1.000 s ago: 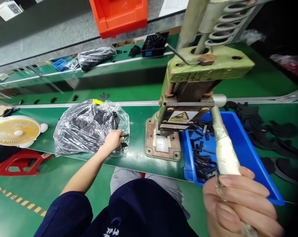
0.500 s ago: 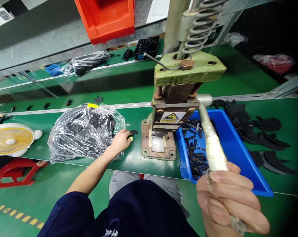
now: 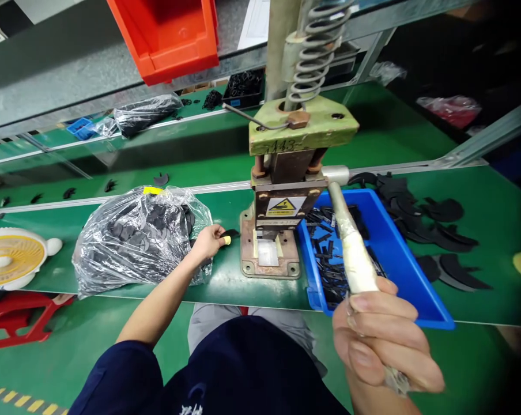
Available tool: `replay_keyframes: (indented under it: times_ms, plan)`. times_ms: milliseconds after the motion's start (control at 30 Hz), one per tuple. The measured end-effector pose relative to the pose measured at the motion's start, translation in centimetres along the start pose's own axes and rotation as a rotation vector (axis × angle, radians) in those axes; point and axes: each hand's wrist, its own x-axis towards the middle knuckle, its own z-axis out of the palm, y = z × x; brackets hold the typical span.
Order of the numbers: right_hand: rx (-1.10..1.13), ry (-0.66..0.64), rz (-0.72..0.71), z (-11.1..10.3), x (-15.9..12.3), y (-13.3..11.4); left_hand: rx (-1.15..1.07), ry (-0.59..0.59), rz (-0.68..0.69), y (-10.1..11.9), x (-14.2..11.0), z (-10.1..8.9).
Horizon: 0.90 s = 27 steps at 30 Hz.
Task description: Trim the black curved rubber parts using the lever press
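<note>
My left hand point(image 3: 210, 241) pinches a small black curved piece point(image 3: 230, 233) between thumb and fingers, just left of the press base. A yellow cover is on the thumb tip. Close behind this hand lies a clear plastic bag point(image 3: 131, 236) full of dark curved pieces. My right hand point(image 3: 385, 337) is wrapped round the taped press lever point(image 3: 355, 262), which slants down toward me. The hand press point(image 3: 290, 204) stands upright in front of me, with a warning label on its front. Its base point(image 3: 248, 253) carries a pale plate point(image 3: 268, 252) below the raised tool.
A blue bin point(image 3: 416, 288) with small black parts stands right of the press. Black curved pieces point(image 3: 446, 230) are heaped beyond it. An orange bin point(image 3: 178, 57) sits on the shelf above. A fan point(image 3: 14, 259) and red stool point(image 3: 22, 323) are at left.
The view has shifted a little, moving the press leftward in the picture. My left hand, with the black piece, is slightly nearer the press base. My right hand still grips the lever.
</note>
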Motion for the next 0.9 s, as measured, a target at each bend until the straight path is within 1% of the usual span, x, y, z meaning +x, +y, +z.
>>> replay_keyframes:
  times_ms: [100,133,200,300,400,600,733,900]
  plan:
    - [-0.009,-0.005,0.022,0.1,-0.1,-0.1,-0.517,-0.06,-0.11,1.9,-0.7,1.6]
    - [-0.01,-0.013,0.031,0.0,-0.1,-0.2,-0.633,-0.093,-0.151,2.6,-0.8,2.2]
    - [-0.011,-0.013,0.034,-0.3,-0.3,-0.4,-0.748,-0.133,-0.212,4.0,-1.0,3.5]
    - [-0.029,-0.068,0.071,-0.9,-0.5,-0.7,-0.75,-0.107,-0.231,5.4,-0.8,5.1]
    - [-0.039,-0.094,0.082,-1.1,-0.7,-0.8,-0.703,-0.079,-0.224,5.9,-0.3,5.7]
    - [-0.052,-0.043,0.086,-0.9,-0.7,-0.9,-0.631,-0.084,-0.243,5.7,0.2,5.6]
    - [-0.055,-0.092,0.129,-1.1,-0.7,-1.2,-0.611,-0.113,-0.265,5.5,0.4,5.5]
    - [-0.049,-0.041,0.091,-0.9,-0.7,-0.9,-0.552,-0.155,-0.335,5.9,0.4,5.4]
